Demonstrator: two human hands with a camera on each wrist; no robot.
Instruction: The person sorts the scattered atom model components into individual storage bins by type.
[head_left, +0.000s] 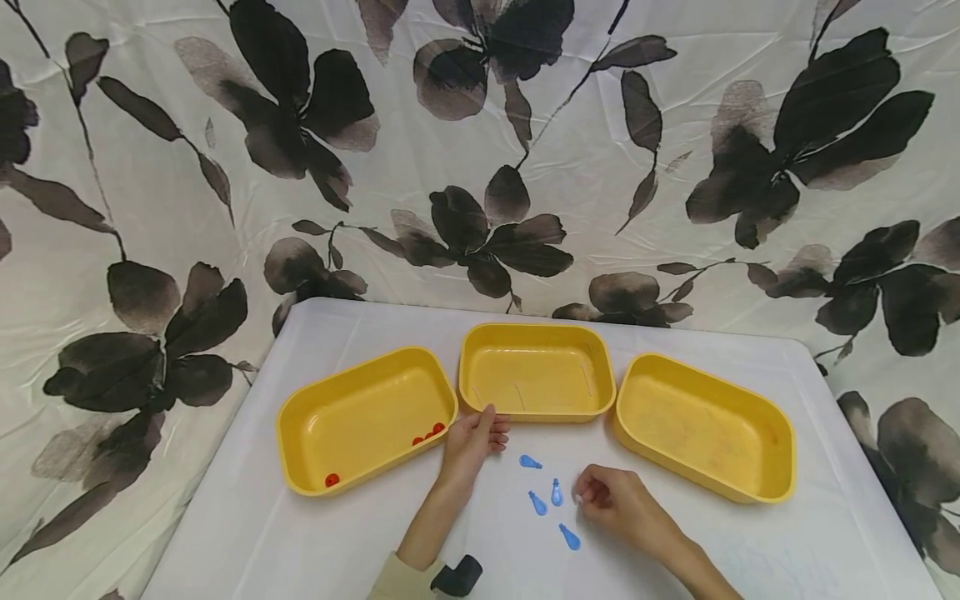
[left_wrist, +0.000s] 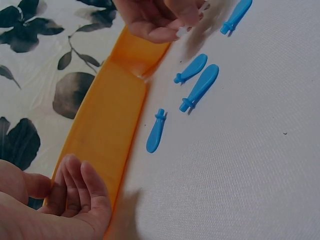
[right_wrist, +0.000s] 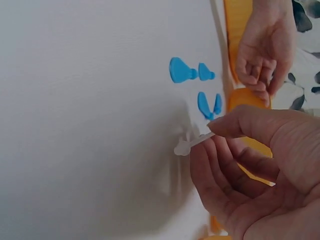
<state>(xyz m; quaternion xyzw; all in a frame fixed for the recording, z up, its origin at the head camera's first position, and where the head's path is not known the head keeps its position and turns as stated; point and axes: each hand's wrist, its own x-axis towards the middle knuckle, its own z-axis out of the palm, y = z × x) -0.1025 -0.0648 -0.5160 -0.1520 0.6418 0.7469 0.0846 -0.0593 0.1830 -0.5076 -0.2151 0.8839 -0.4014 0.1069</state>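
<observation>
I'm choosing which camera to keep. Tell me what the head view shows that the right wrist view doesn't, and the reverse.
Only the head view shows the red pieces in the leftmost yellow tray and the beige left sleeve. Only the right wrist view plainly shows the pale, slender piece pinched in the right hand. Both share four blue pieces, that hand, the left hand and some yellow tray parts.

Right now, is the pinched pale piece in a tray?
No, out: the right hand pinches the pale piece over the table, outside the trays.
</observation>
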